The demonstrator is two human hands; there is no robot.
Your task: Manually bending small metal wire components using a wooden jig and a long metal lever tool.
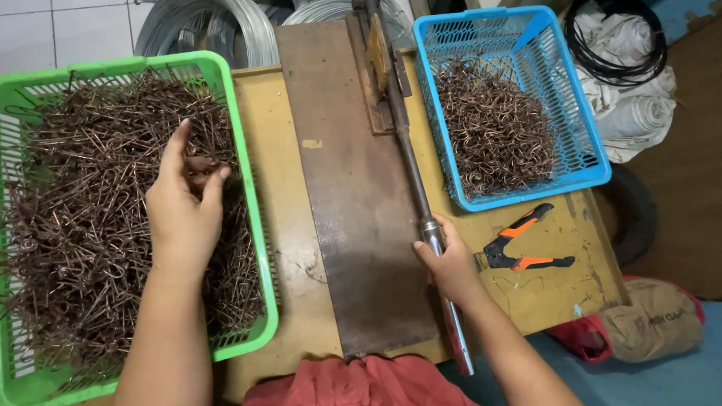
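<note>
Two baskets here: the left hand (183, 213) digs into the green basket (249, 199), fingers pinching bent wires (80, 217). The right hand (448, 266) is wrapped around one lever (414, 181); the blue basket (572, 122) holds more, and one pair of pliers (523, 247) sits beside it.

Two hands are in view, the left hand (183, 213) and the right hand (448, 266). There are two plastic baskets, one green basket (252, 215) and one blue basket (583, 147), each heaped with bent wire pieces too many to count. One lever handle (414, 177), one metal plate (353, 203), and one pair of pliers (523, 245) sit on the one worktop (295, 249). Several wire coils (199, 13) lie behind.
</note>
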